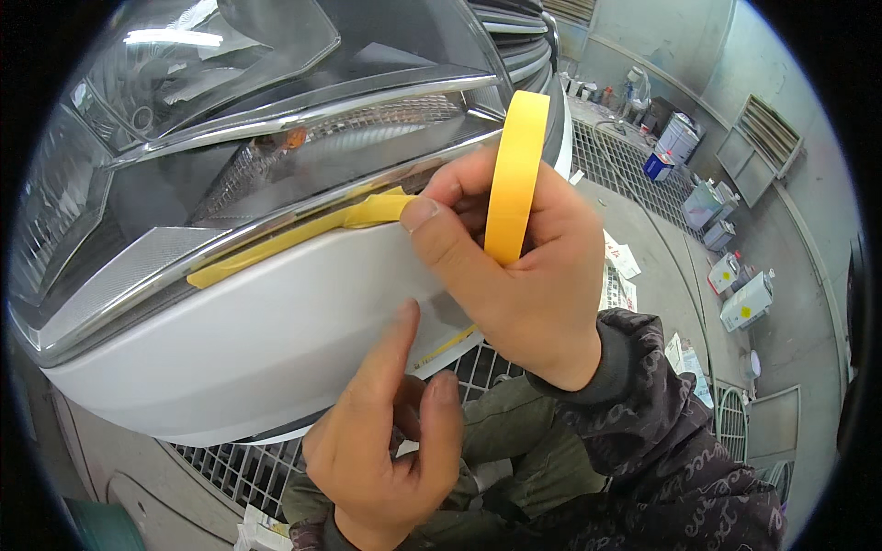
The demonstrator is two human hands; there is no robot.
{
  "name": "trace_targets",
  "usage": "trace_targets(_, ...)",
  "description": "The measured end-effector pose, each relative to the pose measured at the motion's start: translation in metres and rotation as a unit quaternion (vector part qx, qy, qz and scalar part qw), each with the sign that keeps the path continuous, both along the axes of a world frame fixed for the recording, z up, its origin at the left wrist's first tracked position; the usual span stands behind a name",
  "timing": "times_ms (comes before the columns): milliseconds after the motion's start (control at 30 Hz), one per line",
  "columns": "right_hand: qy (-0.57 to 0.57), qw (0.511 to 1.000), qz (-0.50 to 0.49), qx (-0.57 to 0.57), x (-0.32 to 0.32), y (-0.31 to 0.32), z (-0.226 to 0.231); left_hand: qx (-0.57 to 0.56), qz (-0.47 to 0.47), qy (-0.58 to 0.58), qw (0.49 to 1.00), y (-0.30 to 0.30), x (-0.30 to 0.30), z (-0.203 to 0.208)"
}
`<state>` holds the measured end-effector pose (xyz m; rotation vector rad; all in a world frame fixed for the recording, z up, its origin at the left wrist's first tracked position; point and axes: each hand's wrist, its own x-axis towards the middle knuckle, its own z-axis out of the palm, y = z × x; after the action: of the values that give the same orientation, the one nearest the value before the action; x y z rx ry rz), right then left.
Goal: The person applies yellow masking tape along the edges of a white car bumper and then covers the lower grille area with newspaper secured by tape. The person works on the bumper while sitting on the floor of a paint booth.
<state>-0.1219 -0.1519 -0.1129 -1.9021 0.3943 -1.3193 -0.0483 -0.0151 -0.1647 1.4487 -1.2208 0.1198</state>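
Head view shows us the car headlight (367, 119), with a chrome trim strip (138, 292) along its lower edge. Just below that edge, we see a yellow masking tape strip (276, 241) running along the seam, its upper right end creased. Our right hand (537, 294), near the headlight's lower right corner, pinches that end between thumb and index finger and also holds the yellow masking tape roll (516, 174), which stands on edge among the fingers. Our left hand (386, 441), well below the headlight, is spread: index finger extended, thumb apart, other fingers curled. Its blurred fingertip is in front of the white bumper (230, 331); we cannot tell whether they touch. Right of the headlight, beyond the black grille (524, 41), a white pail (678, 138) and a blue can (659, 166) stand near the wall.
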Motion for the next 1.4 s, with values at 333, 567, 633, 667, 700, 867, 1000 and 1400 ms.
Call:
trace_targets(333,-0.016,1.0,-0.012,-0.014,0.003,-0.001,-0.003,0.004,0.114,-0.152,0.982,-0.022,0.014,0.016)
trace_targets(567,0.005,0.999,-0.023,-0.042,0.001,-0.001,-0.001,0.02,0.175,-0.259,0.95,-0.024,0.02,0.018)
trace_targets(633,-0.003,0.998,-0.025,-0.05,0.002,-0.003,-0.002,0.036,0.178,-0.272,0.945,-0.021,0.02,0.024)
trace_targets(667,-0.011,0.998,-0.026,-0.055,0.003,-0.005,-0.003,0.041,0.181,-0.283,0.941,-0.019,0.022,0.025)
trace_targets(700,-0.019,0.998,-0.026,-0.059,0.005,-0.006,-0.004,0.045,0.183,-0.29,0.938,-0.018,0.024,0.027)
trace_targets(867,0.016,0.997,-0.054,-0.054,0.003,-0.006,0.003,0.045,0.184,-0.305,0.933,-0.019,0.027,0.033)
trace_targets(1000,0.011,1.0,-0.017,-0.017,0.002,-0.01,0.002,0.054,0.166,-0.309,0.935,-0.017,0.03,0.037)
trace_targets(1400,-0.005,0.99,-0.07,-0.122,0.008,-0.021,0.006,0.046,0.229,-0.352,0.906,-0.024,0.028,0.042)
